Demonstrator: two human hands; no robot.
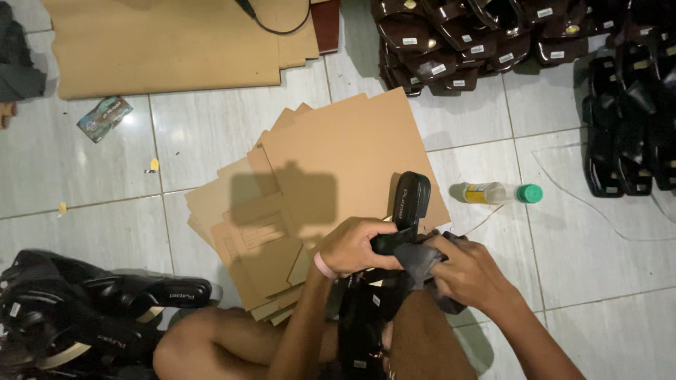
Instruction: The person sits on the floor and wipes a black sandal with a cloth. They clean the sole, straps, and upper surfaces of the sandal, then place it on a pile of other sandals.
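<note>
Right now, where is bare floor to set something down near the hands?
Bare tile lies between the cardboard sheets and the small packet, and right of the bottle, below the black sandals. Crowded: the sandal pile at lower left, and around both hands.

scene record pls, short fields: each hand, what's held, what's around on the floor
left hand: grips a black sandal by its strap, sole facing up
right hand: presses a dark cloth against the sandal
under the hands: loose stack of cardboard sheets on the tiled floor
right of the stack: clear bottle lying on its side, green cap, yellowish liquid
top right: rows of dark sandals
bottom left: heap of black sandals
top left: more cardboard, small packet
</note>
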